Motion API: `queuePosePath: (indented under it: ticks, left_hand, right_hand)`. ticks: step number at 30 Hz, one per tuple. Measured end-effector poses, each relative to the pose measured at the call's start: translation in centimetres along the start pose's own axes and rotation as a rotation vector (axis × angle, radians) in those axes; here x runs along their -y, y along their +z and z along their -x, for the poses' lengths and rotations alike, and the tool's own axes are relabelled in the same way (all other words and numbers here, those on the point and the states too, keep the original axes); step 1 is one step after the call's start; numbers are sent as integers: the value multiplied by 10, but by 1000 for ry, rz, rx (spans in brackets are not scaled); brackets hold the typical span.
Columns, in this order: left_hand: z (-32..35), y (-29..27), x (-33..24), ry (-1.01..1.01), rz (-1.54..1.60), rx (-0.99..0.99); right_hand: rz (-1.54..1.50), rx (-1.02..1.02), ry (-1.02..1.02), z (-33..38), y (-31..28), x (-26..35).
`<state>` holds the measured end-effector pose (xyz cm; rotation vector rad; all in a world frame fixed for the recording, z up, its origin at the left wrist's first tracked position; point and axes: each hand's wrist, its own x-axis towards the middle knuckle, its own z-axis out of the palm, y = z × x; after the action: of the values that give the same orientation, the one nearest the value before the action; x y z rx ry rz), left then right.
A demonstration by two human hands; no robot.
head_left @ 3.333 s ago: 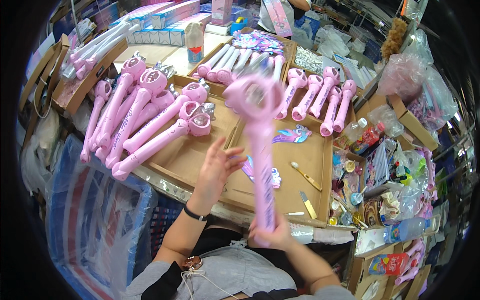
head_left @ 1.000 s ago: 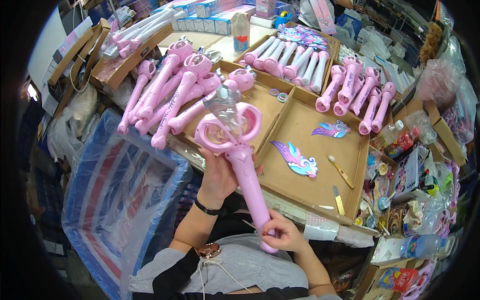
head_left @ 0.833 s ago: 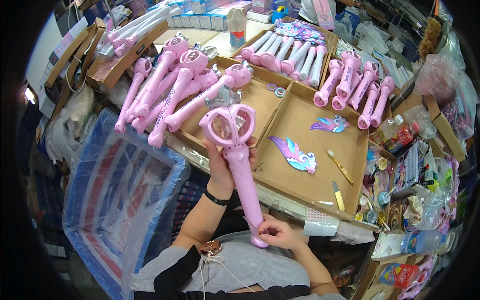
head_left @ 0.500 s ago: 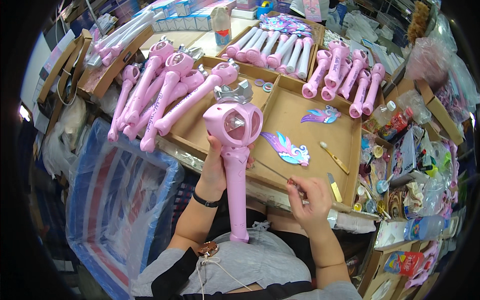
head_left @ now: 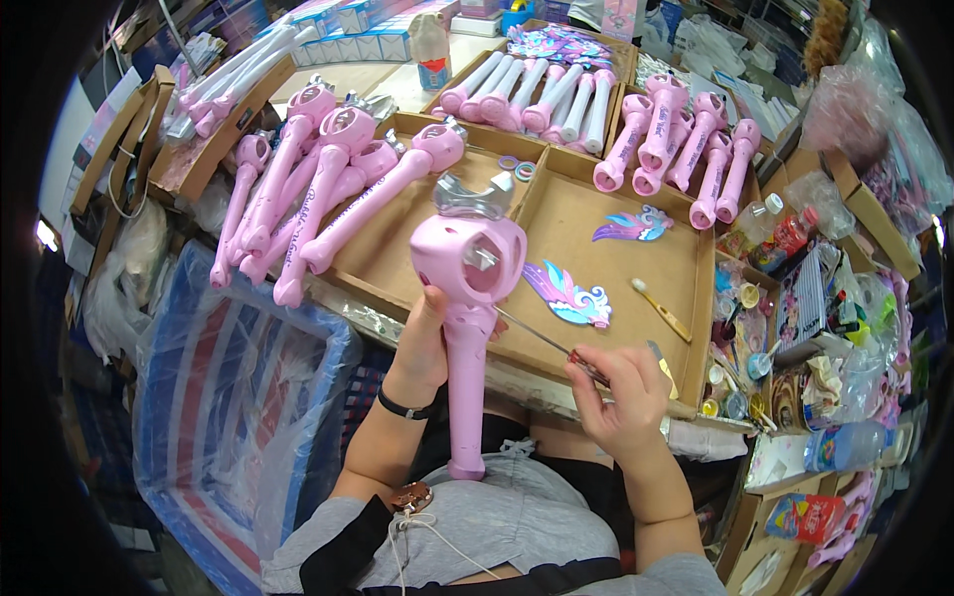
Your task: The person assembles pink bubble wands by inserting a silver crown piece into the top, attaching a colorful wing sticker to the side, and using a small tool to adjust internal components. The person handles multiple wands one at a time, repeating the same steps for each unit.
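- Head view: the left hand [head_left: 425, 343] is wrapped around the handle of a pink toy wand [head_left: 467, 308], holding it upright with its lower end resting against the person's lap, seemingly so the round head faces the tool.
- The right hand [head_left: 624, 395] is closed in a pinch on a thin screwdriver [head_left: 545, 343]; its shaft slants up and left, with the tip at the side of the wand's head, just below the silver crown piece [head_left: 473, 195] on top.
- The wand stands over the near edge of a shallow cardboard tray [head_left: 686, 328], close to the body, which probably steadies it.
- On the tray's bare floor lie two wing-shaped stickers [head_left: 568, 295], one near the wand's head and one farther back, and a small brush [head_left: 660, 310], all within the right hand's reach.
- To the left, a second tray holds finished-looking pink wands [head_left: 328, 194] laid side by side at a slant; further wand handles [head_left: 676, 149] lean in rows along the far rim.
- A striped plastic bag [head_left: 238, 397] sits low on the left.
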<state>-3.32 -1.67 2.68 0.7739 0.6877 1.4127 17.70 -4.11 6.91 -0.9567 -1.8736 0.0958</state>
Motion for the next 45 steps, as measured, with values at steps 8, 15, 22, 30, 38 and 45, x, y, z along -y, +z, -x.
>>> queuePosePath:
  ticks: [8, 15, 22, 30, 38, 45]
  left_hand:
    - [4, 6, 3, -2, -69, -69]
    - [5, 5, 3, -55, -98, 32]
    - [10, 12, 7, -56, -284, -1]
    - [13, 13, 9, -19, -372, -11]
    - [9, 9, 18, -131, -161, 14]
    - [5, 4, 19, -153, -88, 7]
  right_hand:
    - [36, 19, -32, 1, -7, -2]
    - [93, 40, -54, 0, -6, -4]
    - [-142, 187, 319, 6, -9, -12]
    - [-763, 152, 801, 29, -2, -19]
    - [-261, 183, 416, 35, -10, -34]
    - [-458, -46, 419, 34, 5, -19]
